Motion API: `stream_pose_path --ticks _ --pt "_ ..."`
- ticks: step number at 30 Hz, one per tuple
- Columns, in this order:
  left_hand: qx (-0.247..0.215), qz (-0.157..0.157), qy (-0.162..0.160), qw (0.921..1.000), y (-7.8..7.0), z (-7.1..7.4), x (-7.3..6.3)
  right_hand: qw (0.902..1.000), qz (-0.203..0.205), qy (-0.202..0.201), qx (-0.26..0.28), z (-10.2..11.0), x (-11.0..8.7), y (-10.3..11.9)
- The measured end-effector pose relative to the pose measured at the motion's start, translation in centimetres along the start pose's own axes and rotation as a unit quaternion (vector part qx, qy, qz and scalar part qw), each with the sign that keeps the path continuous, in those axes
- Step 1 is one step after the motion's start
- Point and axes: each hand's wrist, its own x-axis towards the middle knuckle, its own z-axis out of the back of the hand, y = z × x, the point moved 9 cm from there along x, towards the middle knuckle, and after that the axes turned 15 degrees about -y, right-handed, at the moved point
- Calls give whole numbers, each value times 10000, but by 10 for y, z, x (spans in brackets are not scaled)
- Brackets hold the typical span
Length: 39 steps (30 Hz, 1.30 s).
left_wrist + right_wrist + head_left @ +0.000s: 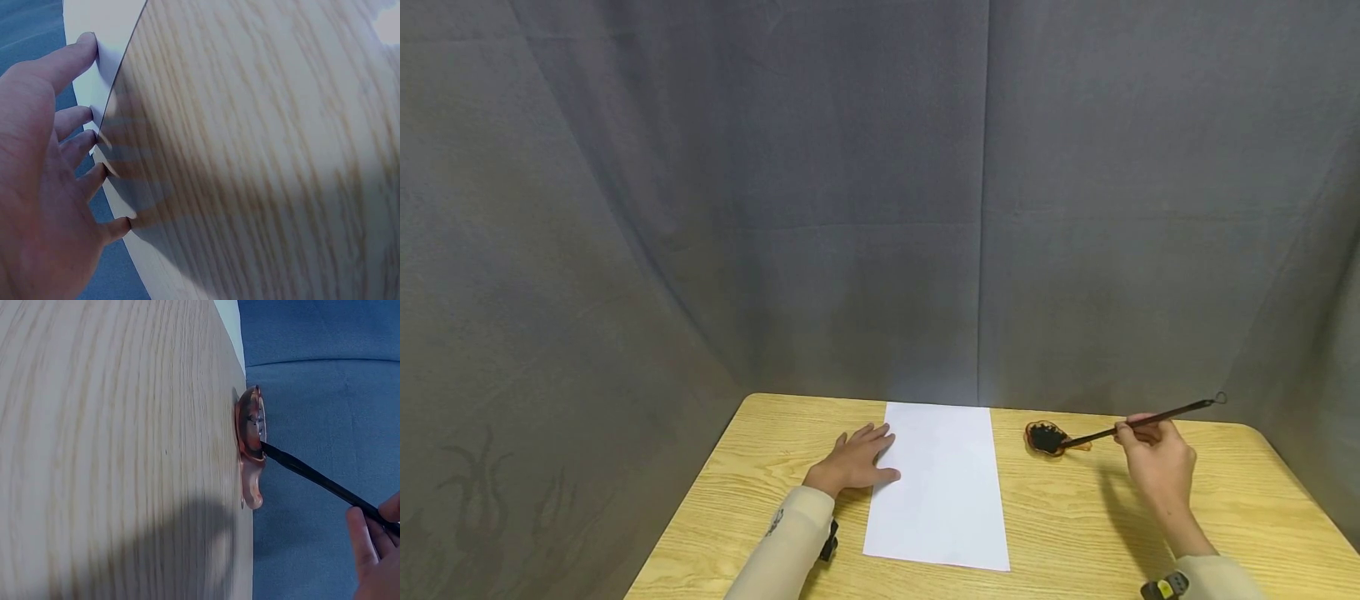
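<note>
My right hand pinches a dark ink brush by its shaft, a small loop at its far end. The brush slants down to the left, its tip at the rim of a small brown dish holding black ink. In the right wrist view the dish shows a short handle, and the brush meets its edge. My left hand lies with fingers spread at the left edge of a white sheet of paper. Its thumb and some fingertips touch the sheet in the left wrist view.
A light wood-grain table carries the paper and dish, the paper left of the dish. Grey-blue cloth hangs behind the table and along both sides. The table's rounded far corners show in the head view.
</note>
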Motion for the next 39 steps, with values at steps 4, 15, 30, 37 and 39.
stream_pose_path --ticks 4,15,30,37,39 --pt "-17 -6 -25 10000 1 -2 0 10000 -53 2 -76 1 1 -2" --pt "-106 55 -80 9999 14 -15 5 9997 -68 8 -245 7 3 -2" --pt "-26 13 -5 10000 1 0 -1 9998 -163 -43 -137 11 8 4" --pt "10 1 -2 10000 3 -1 1 9999 -126 -56 -45 11 8 7" --pt "28 6 -9 10000 3 -2 1 9999 -117 -62 -14 11 7 9"
